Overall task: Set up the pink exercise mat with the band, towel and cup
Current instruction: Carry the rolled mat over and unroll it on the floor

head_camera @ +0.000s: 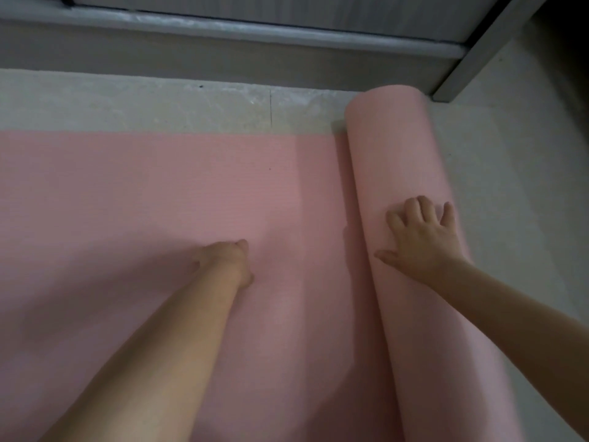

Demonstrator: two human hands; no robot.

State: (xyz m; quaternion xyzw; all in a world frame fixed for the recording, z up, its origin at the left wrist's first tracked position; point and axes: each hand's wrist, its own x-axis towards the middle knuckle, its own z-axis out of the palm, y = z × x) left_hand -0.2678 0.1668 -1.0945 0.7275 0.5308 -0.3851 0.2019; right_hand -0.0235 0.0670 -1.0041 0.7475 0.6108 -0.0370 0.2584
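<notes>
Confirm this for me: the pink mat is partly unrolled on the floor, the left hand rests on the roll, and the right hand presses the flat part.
Not quite: the hands are swapped. In the head view the right hand rests with fingers spread on the roll, while the left hand presses the flat part. The rest holds: the pink mat is partly unrolled on the floor.

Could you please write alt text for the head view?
A person's right hand rests flat on the rolled part of a pink exercise mat, while the left hand presses the unrolled part on a pale floor.
</notes>
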